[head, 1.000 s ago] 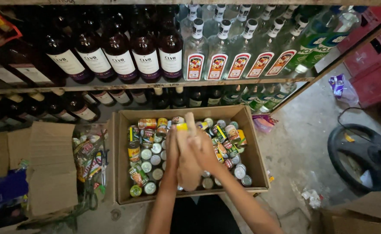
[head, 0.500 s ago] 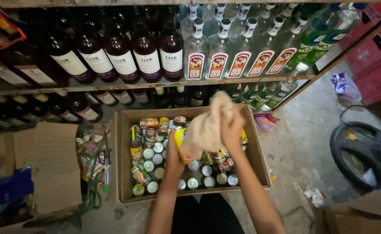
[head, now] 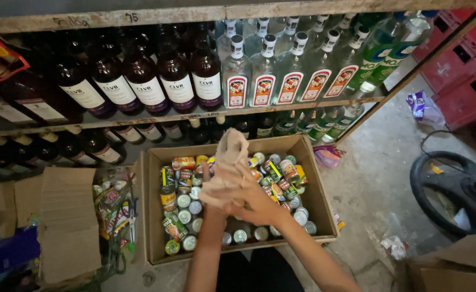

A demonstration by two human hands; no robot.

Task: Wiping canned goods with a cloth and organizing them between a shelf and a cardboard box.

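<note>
Both of my hands meet over an open cardboard box (head: 318, 190) on the floor. My right hand (head: 255, 203) grips a crumpled beige cloth (head: 228, 159) that stands up above my fingers. My left hand (head: 214, 201) is mostly wrapped inside the cloth and holds it from below. Under the hands the box is packed with several cans (head: 183, 208): upright ones with silver tops in front, and ones with colourful labels lying at the back.
A wooden shelf (head: 194, 116) behind the box carries dark brown bottles (head: 149, 81), clear bottles (head: 264, 73) and green bottles (head: 376, 51). Flattened cardboard (head: 67, 221) and a bag of packets (head: 113, 211) lie at left. At right are a black wheel-like ring (head: 454, 189) and red crates (head: 465, 81).
The hands rose out of the box with the cloth. They have since drawn together lower down, and the cloth is bunched upright between them.
</note>
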